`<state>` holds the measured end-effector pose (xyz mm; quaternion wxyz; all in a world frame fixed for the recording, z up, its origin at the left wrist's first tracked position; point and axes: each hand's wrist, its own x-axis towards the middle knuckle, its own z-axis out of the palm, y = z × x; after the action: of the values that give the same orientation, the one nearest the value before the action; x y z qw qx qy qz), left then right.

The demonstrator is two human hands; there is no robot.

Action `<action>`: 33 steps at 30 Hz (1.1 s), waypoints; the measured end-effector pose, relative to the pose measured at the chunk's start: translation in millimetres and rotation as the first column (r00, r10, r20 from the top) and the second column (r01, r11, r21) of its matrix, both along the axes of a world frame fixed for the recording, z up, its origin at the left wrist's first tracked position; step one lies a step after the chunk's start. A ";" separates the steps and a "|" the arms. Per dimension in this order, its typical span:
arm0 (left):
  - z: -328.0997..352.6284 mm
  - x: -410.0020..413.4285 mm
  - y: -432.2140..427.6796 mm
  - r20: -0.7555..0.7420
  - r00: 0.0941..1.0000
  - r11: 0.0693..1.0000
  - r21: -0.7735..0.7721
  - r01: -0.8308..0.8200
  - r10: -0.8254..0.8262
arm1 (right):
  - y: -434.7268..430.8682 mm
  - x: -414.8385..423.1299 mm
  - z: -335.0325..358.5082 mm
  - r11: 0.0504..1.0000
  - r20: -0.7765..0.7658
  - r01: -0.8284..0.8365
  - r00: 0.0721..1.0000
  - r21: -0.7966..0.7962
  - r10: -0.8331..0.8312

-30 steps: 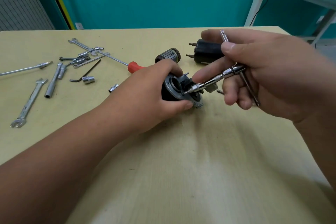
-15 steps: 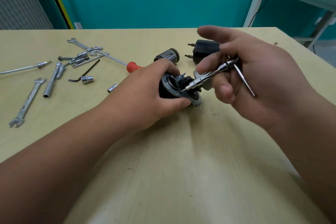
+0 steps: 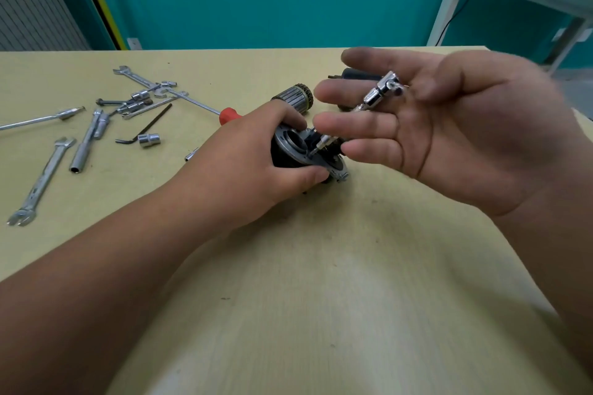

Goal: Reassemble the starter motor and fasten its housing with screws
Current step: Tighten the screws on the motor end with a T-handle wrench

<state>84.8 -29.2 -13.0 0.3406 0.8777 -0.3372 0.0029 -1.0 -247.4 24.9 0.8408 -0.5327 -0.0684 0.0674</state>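
steadying the housing, a driver laid across spread fingers

the starter motor housing (image 3: 295,151) lies on its side near the middle of the pale wood-grain tabletop (image 3: 321,282), a black body ending in a round grey metal flange with a dark bore. the left hand (image 3: 253,167) wraps over it, thumb below and fingers curled across the top, so most of the black body is covered.

the right hand (image 3: 455,128) is turned palm toward the camera with its fingers (image 3: 353,123) outstretched and parted. a chromed t-handle driver (image 3: 373,98) slants across them. its knurled head shows between the upper fingers, its shaft vanishes behind a finger, and its tip reappears against the flange face. the crossbar is hidden. the thumb is blurred beside the head, and whether it presses the tool cannot be told. the screw under the tip is too small to make out.

behind the hands stands a ribbed cylindrical armature (image 3: 293,94) with a toothed end. near it lies a black cylinder (image 3: 356,74), mostly blocked by the right hand, with only a stud or two showing.

to the left lies a red-handled screwdriver (image 3: 228,114), its grip half hidden by the left hand. there are also a bent black hex key (image 3: 150,123), a short shiny socket (image 3: 148,140) touching its end, a tubular box spanner (image 3: 84,144) and a flat open-ended spanner (image 3: 40,181). a long steel rod (image 3: 41,119) is cut off by the left edge.
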 end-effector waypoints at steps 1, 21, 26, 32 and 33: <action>0.5 0.5 0.1 -0.008 1.000 1.000 -0.003 -0.003 0.003 | -1.5 -1.0 0.8 0.999 0.019 -0.031 0.999 -0.016 0.031; 0.1 -0.9 -0.4 0.027 1.000 1.000 0.007 0.000 0.000 | 12.1 -8.3 7.4 -0.134 0.557 0.543 0.823 -0.829 -0.113; -0.1 0.5 1.0 0.024 1.000 1.000 0.011 0.001 -0.001 | 13.7 -9.1 4.9 -0.018 0.558 0.559 0.825 -0.829 -0.085; -0.5 -0.2 -0.1 0.008 1.000 1.000 0.002 -0.007 0.007 | 14.6 -8.3 0.6 0.048 0.554 0.558 0.829 -0.829 -0.073; -0.4 0.3 0.3 0.000 1.000 1.000 -0.001 -0.011 0.011 | 14.0 -8.1 0.8 0.073 0.535 0.542 0.840 -0.837 -0.089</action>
<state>85.0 -29.0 -13.3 0.3409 0.8794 -0.3322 0.0052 -9.0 -233.5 25.7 0.2578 -0.9471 -0.0347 -0.1881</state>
